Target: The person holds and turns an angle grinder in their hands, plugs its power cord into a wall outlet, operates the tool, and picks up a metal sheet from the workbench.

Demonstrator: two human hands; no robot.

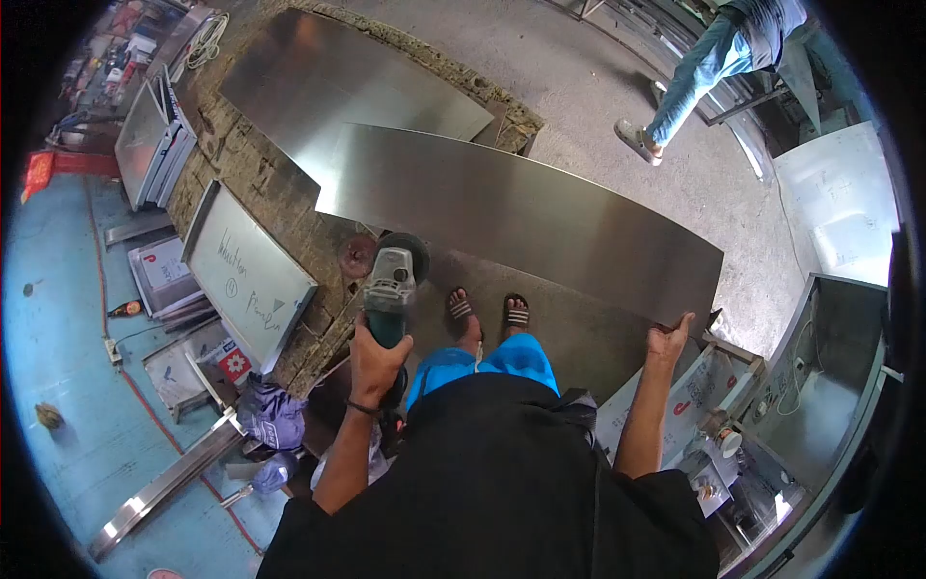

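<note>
My left hand (377, 364) is wrapped round the body of a green and grey angle grinder (390, 294). The grinder's dark disc (410, 253) is close to the lower edge of a long sheet of metal (521, 207); I cannot tell if they touch. My right hand (669, 338) grips that sheet at its lower right corner, thumb up, with some fingers hidden. The sheet's left end rests over a second metal sheet (338, 82) lying on a worn wooden workbench (217, 150). A reddish round disc (357, 256) lies on the bench beside the grinder.
A shallow metal panel with handwriting (246, 270) leans on the bench's left side, near stacked panels (154, 145). On the right stand a metal cabinet (820, 357) and a box of parts. Another person's legs (699, 82) are at the upper right. A cable runs across the blue floor.
</note>
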